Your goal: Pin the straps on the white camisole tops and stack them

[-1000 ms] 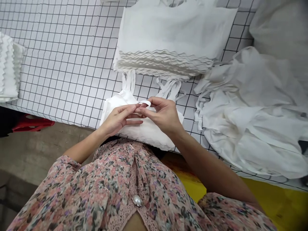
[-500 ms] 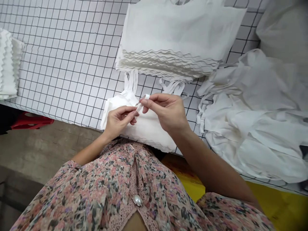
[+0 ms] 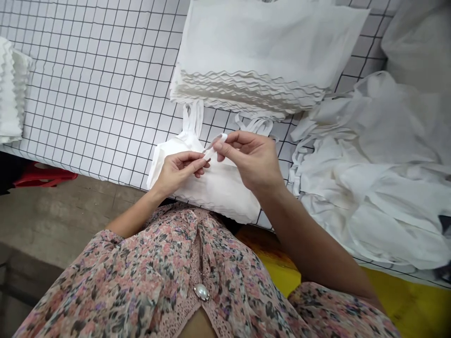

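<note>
My left hand [image 3: 179, 171] and my right hand [image 3: 248, 159] hold a narrow white fabric strap [image 3: 213, 148] between their fingertips, above a white scallop-hemmed garment [image 3: 220, 190]. The garment lies under both hands, with its other straps running up toward the stack. A tall stack of similar white garments [image 3: 253, 51] sits just beyond my hands, its wavy hems facing me. The strap's middle is partly hidden by my fingers.
A loose heap of white fabric [image 3: 373, 183] lies to the right, and a smaller scalloped stack [image 3: 10, 91] sits at the far left. All rest on a white table cover with black grid lines [image 3: 98, 101]. Beyond the table's near edge are a red stool [image 3: 44, 177] and the floor.
The strap has gone from a small loop to a narrow strip pinched between my fingertips. My right hand has risen slightly and moved away from my left, and the view has shifted slightly.
</note>
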`<state>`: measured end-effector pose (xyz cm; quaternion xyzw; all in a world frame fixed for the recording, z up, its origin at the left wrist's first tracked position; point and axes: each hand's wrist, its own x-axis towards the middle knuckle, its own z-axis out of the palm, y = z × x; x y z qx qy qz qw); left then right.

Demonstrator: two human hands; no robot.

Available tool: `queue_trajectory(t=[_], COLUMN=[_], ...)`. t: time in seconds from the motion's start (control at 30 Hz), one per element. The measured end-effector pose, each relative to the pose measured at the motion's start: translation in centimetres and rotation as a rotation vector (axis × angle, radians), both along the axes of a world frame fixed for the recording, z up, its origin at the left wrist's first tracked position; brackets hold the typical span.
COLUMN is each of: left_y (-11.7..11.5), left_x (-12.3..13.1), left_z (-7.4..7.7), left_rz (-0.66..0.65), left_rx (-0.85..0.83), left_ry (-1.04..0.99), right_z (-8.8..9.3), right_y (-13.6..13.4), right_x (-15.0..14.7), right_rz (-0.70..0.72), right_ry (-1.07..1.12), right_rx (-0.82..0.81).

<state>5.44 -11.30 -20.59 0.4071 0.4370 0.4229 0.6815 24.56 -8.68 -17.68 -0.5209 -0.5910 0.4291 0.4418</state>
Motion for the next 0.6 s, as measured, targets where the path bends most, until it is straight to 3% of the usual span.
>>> queue_trajectory(t=[0.07, 0.17, 0.27, 0.43, 0.5, 0.6], left_y=[0.3, 1.0, 1.6, 1.7, 1.6, 1.3], left_x=[-0.4, -1.1, -1.5, -1.8, -2.2, -3.3], left_z=[0.4, 1.1, 1.7, 1.9, 1.2, -0.7], left_rz=[-0.018, -0.056, -0.106, -0.102, -0.056, 0.026], left_rx=[-0.013, 0.002, 0.034, 0.111, 0.245, 0.562], left_ry=[-0.009, 0.0, 0.014, 0.114, 0.23, 0.573], right_z=[0.3, 0.7, 0.7, 0.4, 0.5, 0.5], right_y=[0.0, 0.3, 0.8, 1.7, 1.8, 2.1], right_x=[0.6, 1.0, 1.0, 0.8, 0.8, 1.1], right_rz=[-0.012, 0.243, 0.443, 0.398, 0.37, 0.311], right_ry=[-0.206, -0.357, -0.323, -0.342, -0.361, -0.339], right_rx=[0.231, 0.377, 0.285, 0.227, 0.19, 0.088])
